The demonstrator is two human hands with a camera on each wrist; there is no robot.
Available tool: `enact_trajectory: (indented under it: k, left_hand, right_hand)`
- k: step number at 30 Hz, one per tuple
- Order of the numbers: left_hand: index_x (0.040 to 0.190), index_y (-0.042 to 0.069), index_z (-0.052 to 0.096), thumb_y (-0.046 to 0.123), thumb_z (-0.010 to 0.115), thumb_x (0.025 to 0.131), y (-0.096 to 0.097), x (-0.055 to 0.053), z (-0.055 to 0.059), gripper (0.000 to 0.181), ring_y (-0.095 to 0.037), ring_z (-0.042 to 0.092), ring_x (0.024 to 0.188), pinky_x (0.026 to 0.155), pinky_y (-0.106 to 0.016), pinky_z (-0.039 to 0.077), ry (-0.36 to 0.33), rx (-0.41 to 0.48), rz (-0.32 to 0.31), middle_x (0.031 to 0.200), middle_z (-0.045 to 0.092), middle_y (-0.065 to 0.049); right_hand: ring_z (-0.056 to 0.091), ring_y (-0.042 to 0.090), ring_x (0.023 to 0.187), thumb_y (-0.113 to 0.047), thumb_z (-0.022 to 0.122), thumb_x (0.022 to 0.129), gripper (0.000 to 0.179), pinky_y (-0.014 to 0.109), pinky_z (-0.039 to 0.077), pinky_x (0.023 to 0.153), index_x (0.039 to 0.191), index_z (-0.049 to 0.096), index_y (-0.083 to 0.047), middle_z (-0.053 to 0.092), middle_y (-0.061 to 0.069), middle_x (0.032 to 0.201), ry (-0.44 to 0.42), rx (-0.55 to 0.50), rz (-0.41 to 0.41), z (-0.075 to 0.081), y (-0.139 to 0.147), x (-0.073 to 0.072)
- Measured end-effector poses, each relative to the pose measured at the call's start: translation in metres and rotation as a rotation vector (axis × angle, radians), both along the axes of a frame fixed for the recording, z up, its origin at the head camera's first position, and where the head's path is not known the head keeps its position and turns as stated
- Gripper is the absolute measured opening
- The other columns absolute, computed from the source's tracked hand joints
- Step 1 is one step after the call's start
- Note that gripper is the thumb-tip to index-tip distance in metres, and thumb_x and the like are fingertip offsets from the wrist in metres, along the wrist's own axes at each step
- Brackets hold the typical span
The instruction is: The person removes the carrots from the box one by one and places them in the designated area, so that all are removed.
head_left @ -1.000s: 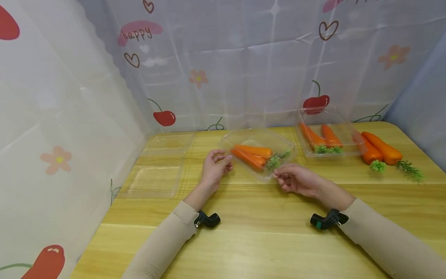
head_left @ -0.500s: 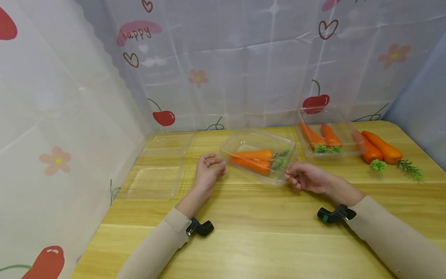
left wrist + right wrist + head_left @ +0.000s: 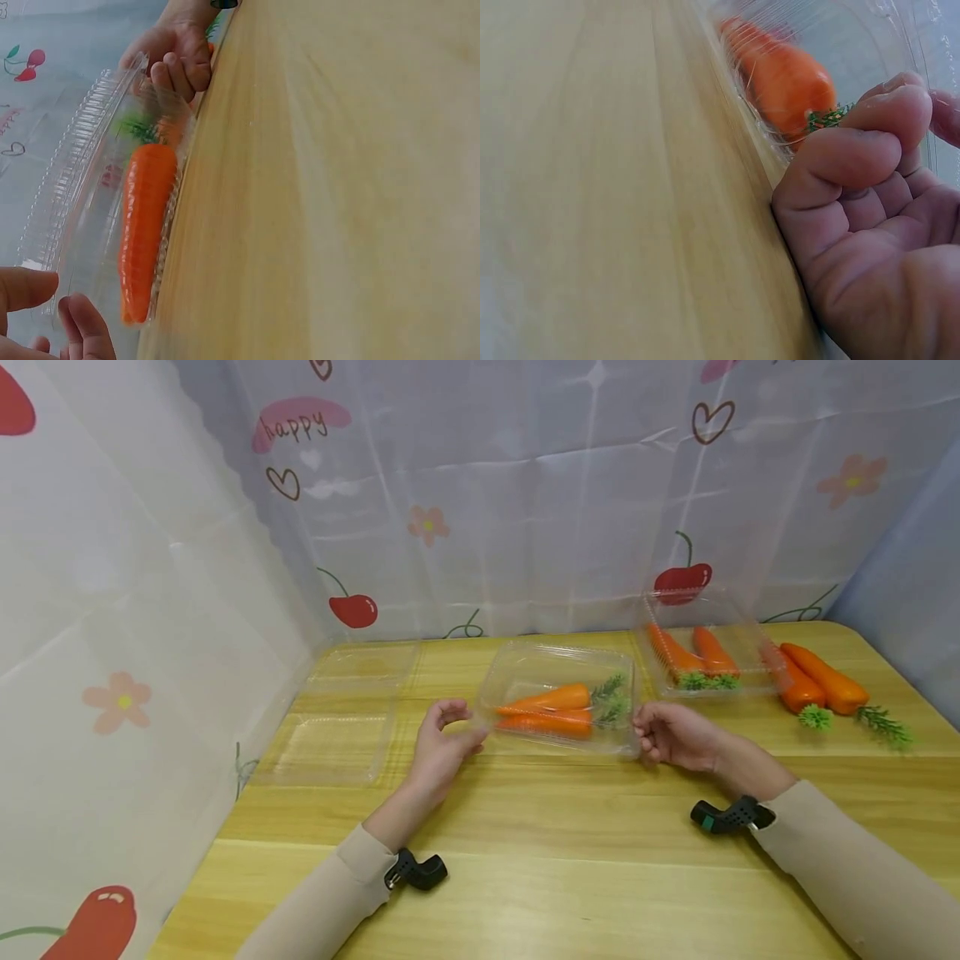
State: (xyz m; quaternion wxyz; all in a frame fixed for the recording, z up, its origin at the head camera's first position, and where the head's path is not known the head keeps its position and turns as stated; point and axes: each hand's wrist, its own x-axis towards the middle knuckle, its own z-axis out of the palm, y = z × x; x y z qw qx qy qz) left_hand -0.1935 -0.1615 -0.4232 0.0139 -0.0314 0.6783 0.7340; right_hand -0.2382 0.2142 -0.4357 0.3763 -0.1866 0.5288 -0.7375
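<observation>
A clear plastic clamshell box (image 3: 558, 653) lies at mid-table, with two orange carrots (image 3: 553, 698) with green tops side by side inside. My right hand (image 3: 678, 737) has its fingers curled at the box's right end. In the right wrist view, thumb and forefinger (image 3: 851, 157) pinch at the clear edge, close beside a carrot (image 3: 784, 82). At the left end, my left hand (image 3: 437, 752) is held with thumb and fingers spread. The left wrist view shows a gap between thumb (image 3: 30, 289) and forefinger beside the box wall.
An opened clear box (image 3: 330, 747) lies flat at the left. A second clear box (image 3: 750, 635) with its lid raised holds two carrots (image 3: 716, 652) at the back right. Two loose carrots (image 3: 821, 677) lie to its right. A printed curtain (image 3: 525, 510) hangs behind the table.
The box has turned from slanted to nearly square with the table's front edge. My right hand has moved right with its corner; my left hand has drawn slightly left and nearer, thumb and fingers spreading.
</observation>
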Motion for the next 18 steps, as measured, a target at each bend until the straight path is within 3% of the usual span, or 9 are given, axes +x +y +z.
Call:
enact_trajectory:
  k: [7,18]
  left_hand:
    - [0.125,0.004,0.063,0.000,0.078,0.087,-0.0050,0.0036,0.0003,0.041,-0.010,0.068,0.078,0.077,-0.026,0.059,0.005,-0.035,-0.015,0.146,0.046,-0.011]
    - [0.095,0.002,0.073,-0.005,0.078,0.085,-0.0069,0.0011,-0.0032,0.013,-0.020,0.070,0.092,0.081,-0.023,0.060,0.046,-0.032,0.015,0.138,0.062,-0.010]
  right_hand:
    - [0.061,0.007,0.066,-0.005,0.025,0.106,0.042,0.022,0.054,0.063,0.084,0.060,-0.014,0.067,-0.003,0.077,0.001,-0.023,-0.015,-0.0019,0.0019,-0.0010]
    - [0.062,0.009,0.067,-0.011,0.028,0.110,0.043,0.022,0.053,0.062,0.086,0.064,-0.014,0.068,-0.004,0.078,0.054,0.032,-0.092,-0.0021,-0.0030,-0.0005]
